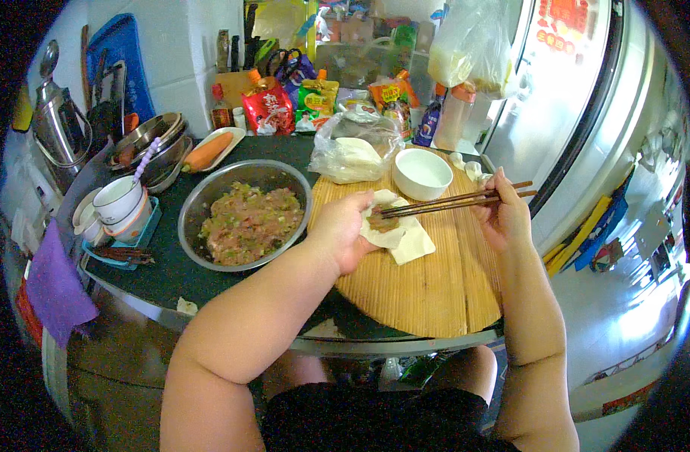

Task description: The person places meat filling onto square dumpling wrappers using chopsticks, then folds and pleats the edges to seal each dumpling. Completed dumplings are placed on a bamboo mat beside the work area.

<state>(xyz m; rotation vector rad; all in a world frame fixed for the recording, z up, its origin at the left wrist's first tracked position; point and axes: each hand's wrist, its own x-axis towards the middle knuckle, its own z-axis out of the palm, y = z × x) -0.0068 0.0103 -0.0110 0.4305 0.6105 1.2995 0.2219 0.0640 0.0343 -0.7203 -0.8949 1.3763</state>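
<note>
My left hand [345, 229] holds a thin dough wrapper [383, 237] that bears a small lump of meat filling [380, 220]. Between the fingers of my right hand [503, 212] is a pair of brown chopsticks [446, 204], their tips touching the filling. Below the held wrapper, more wrappers [415, 244] lie on a round wooden board [424, 296]. A white bowl [423, 175] of pale liquid stands on the board behind the chopsticks. To the left, a steel basin [188, 226] contains minced meat mixed with chopped greens [254, 223].
A plastic bag [350, 161] with more wrappers sits at the board's back edge. Small folded dumplings [468, 166] rest at its right rim, partly behind my right hand. A carrot [209, 151] lies on a dish beyond the basin. Stacked bowls [119, 206] and seasoning pouches [267, 107] stand farther off.
</note>
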